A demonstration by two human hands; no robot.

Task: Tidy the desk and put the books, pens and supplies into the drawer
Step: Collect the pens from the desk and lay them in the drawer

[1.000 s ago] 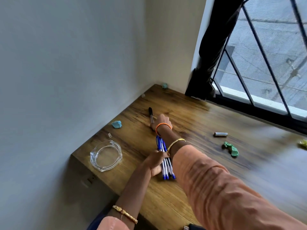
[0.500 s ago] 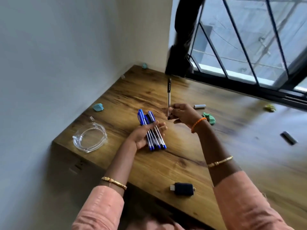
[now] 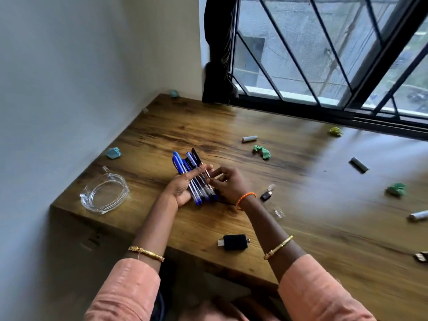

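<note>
our left hand [image 3: 183, 189] holds a bundle of blue-capped clear plastic pens [image 3: 193, 177] across the palm, just above the brown wooden desk [image 3: 176, 128]. our right hand [image 3: 228, 184] pinches a thin black-capped pen [image 3: 199, 163] and lays it against the bundle. a clear glass ashtray [image 3: 104, 196] sits at the left edge of the desk.

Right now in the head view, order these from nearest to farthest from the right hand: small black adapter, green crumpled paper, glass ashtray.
From the right hand:
1. Small black adapter, just right.
2. Green crumpled paper, beyond, toward the window.
3. Glass ashtray, far left, by the wall.
</note>
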